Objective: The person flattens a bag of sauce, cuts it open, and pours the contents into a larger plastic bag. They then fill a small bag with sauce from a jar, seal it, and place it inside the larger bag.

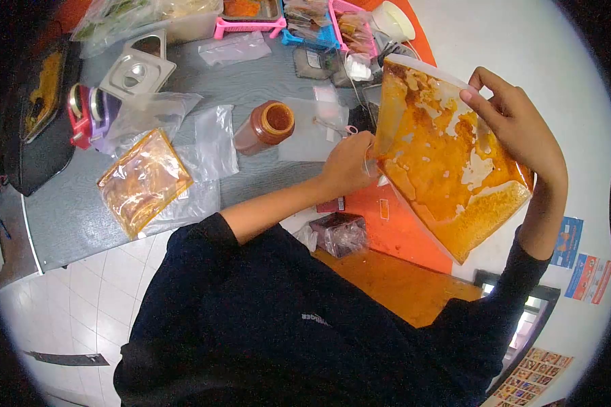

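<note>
A large clear plastic bag smeared inside with orange-brown sauce hangs tilted at the right, its pale top edge uppermost. My left hand is closed at the bag's left side, with its fingertips partly hidden. My right hand pinches the top edge between thumb and fingers. A second, flat clear bag of orange sauce lies on the grey table. Between the two bags, an open jar with a reddish-brown inside stands on the table. Pink-handled scissors lie near my left hand.
Loose clear bags lie around the jar. Metal lids and a red-and-purple item are at the left. Along the back stand a pink basket, a blue basket and a white tub. A wrapped dark box sits below the table edge.
</note>
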`<state>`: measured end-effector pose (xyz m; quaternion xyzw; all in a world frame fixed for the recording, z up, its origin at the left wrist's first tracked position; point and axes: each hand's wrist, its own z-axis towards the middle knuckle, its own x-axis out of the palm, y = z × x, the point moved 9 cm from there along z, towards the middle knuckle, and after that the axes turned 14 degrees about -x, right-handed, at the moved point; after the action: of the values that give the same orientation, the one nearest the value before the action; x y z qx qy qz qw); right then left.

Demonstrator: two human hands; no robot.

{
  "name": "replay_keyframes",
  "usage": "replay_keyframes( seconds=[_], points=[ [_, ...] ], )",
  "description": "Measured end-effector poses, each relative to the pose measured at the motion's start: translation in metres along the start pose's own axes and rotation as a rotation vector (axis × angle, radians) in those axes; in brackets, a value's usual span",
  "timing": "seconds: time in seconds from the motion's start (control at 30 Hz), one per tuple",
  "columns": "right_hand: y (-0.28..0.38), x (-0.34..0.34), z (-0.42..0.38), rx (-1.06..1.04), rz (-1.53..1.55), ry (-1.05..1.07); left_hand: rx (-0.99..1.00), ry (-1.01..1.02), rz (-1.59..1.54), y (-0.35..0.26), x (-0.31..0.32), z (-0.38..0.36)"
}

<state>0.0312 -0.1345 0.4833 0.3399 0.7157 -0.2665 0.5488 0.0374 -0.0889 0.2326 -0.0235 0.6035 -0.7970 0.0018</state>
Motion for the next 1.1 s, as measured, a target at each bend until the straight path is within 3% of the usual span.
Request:
replay_keyframes(
  seconds=[0.37, 0.53, 1.1],
  points=[
    [0.005, 0.0, 0.001, 0.013, -0.024, 0.02, -0.01, -0.01, -0.072, -0.001, -0.004, -0.005],
    [0.01, -0.002, 0.004, -0.018, -0.041, 0.01, -0.112, 0.034, -0.075, 0.007, -0.002, -0.004],
    [0.002, 0.0, 0.003, 0.015, 0.008, 0.006, -0.078, 0.038, -0.055, 0.001, -0.007, -0.004]
  ],
)
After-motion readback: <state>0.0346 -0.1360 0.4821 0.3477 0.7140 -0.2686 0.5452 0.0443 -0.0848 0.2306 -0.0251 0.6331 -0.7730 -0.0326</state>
